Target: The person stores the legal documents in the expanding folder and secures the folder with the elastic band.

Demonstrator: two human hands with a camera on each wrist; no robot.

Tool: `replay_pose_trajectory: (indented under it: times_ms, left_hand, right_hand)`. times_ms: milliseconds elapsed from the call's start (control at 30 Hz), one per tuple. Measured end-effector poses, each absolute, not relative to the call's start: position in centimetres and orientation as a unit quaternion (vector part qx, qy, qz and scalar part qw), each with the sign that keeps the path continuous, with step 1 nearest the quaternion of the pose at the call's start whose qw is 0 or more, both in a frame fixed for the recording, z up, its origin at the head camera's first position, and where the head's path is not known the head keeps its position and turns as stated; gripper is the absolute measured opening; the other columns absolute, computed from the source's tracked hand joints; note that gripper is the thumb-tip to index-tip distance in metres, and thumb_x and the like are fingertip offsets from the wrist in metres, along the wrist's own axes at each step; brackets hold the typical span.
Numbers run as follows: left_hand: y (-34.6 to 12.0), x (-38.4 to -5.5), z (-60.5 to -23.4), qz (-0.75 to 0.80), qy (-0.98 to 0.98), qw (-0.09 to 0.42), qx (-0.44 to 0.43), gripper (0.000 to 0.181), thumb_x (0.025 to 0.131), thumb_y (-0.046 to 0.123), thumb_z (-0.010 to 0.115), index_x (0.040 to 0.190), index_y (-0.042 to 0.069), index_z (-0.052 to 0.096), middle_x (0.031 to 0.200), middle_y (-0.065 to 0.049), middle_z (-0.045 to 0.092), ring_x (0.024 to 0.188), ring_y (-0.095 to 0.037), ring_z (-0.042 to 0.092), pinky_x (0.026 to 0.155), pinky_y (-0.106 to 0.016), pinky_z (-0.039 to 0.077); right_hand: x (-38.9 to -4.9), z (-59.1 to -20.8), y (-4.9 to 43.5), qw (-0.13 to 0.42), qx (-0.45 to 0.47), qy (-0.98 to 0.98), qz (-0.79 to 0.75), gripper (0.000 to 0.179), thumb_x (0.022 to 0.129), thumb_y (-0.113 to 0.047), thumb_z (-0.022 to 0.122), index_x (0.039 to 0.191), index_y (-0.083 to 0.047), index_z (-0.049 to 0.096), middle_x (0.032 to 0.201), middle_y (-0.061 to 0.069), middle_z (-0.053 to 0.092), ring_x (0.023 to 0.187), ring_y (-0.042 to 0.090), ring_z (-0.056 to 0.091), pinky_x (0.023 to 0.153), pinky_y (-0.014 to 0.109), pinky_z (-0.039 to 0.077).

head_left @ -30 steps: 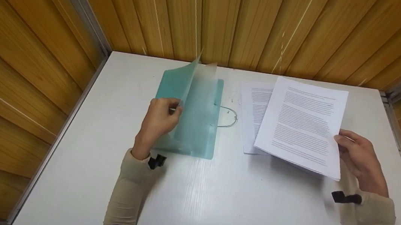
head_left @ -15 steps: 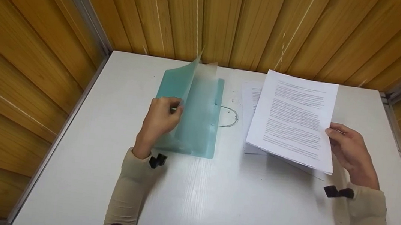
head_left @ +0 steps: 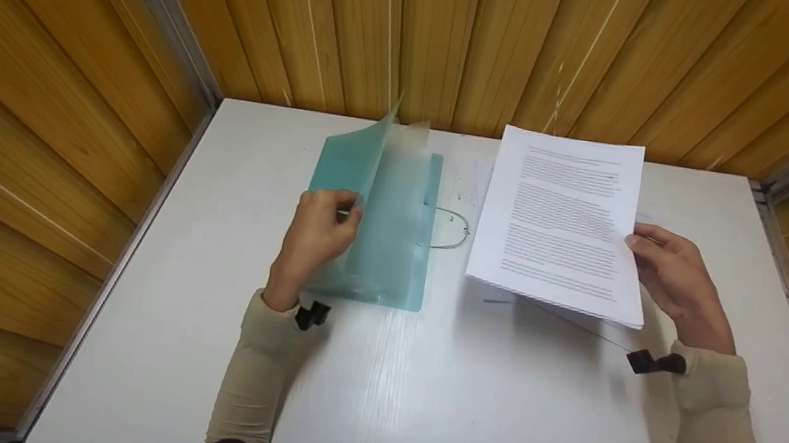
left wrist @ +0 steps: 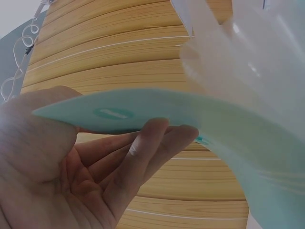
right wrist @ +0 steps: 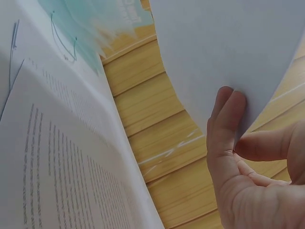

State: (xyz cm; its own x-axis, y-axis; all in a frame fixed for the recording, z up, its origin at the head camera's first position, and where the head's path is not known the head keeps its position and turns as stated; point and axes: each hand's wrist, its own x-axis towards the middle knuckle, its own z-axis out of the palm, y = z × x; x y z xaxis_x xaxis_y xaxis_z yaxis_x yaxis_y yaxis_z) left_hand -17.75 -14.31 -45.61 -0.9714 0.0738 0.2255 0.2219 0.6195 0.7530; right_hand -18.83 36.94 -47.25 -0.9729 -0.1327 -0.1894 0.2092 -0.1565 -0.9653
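My left hand (head_left: 317, 231) pinches the raised cover of a translucent green plastic folder (head_left: 391, 251) at its edge, thumb on one side and fingers on the other. In the left wrist view the cover (left wrist: 162, 107) bends between thumb and fingers. A cord loop (head_left: 466, 230) sticks out from the folder's right edge. On the right, my right hand (head_left: 678, 276) pinches a small stack of printed sheets (head_left: 565, 226) by its right edge, held tilted above the table. Beneath it lie other printed sheets (right wrist: 62, 157), mostly hidden in the head view.
The white table (head_left: 374, 397) carries everything and ends at a wood-panelled wall (head_left: 430, 40) at the back. More panelling (head_left: 21, 171) rises on the left. Dark clips (head_left: 311, 316) sit at the wrists.
My right hand has moved left and a little away from me with the stack, covering more of the sheets on the table. The left hand and folder have stayed almost still.
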Motion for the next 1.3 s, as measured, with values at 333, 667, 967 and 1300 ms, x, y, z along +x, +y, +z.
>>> replay_pose_trajectory:
  times_ms: [333,667,967,1300]
  left_hand:
    - [-14.3,-17.7,-45.5,-0.430,-0.896,0.080,-0.080,0.026,0.101,0.005,0.066,0.122,-0.006,0.077,0.117,-0.024,0.078,0.100,-0.032,0.078,0.083,-0.049,0.064]
    - [-14.2,-17.7,-45.5,-0.425,-0.897,0.091,-0.086,0.025,0.101,0.003,0.066,0.121,-0.007,0.077,0.117,-0.025,0.077,0.102,-0.034,0.079,0.084,-0.049,0.064]
    - [-14.4,-17.6,-45.6,-0.424,-0.896,0.093,-0.089,0.026,0.101,0.004,0.066,0.122,-0.007,0.076,0.117,-0.025,0.077,0.101,-0.034,0.079,0.083,-0.048,0.065]
    - [-14.2,-17.6,-45.6,-0.428,-0.894,0.093,-0.091,0.027,0.101,0.004,0.066,0.123,-0.008,0.076,0.116,-0.026,0.077,0.101,-0.033,0.079,0.082,-0.047,0.065]
  right_hand:
    - [-19.8,-46.1,34.8,0.117,0.004,0.636,-0.763,0.030,0.105,-0.010,0.067,0.135,-0.003,0.063,0.121,0.004,0.076,0.102,0.016,0.075,0.083,0.025,0.061]
    - [-20.4,-45.5,33.1,0.114,-0.028,0.633,-0.765,0.028,0.107,-0.007,0.062,0.134,0.000,0.064,0.122,0.007,0.076,0.104,0.017,0.076,0.084,0.026,0.061]
    - [-20.9,-45.2,31.5,0.116,-0.024,0.636,-0.763,0.033,0.106,-0.010,0.066,0.136,0.004,0.059,0.121,0.007,0.076,0.101,0.017,0.074,0.083,0.026,0.061]
    - [-21.2,-44.9,30.2,0.117,-0.033,0.631,-0.766,0.040,0.106,-0.010,0.066,0.139,0.008,0.056,0.122,0.008,0.075,0.103,0.018,0.075,0.084,0.027,0.061]
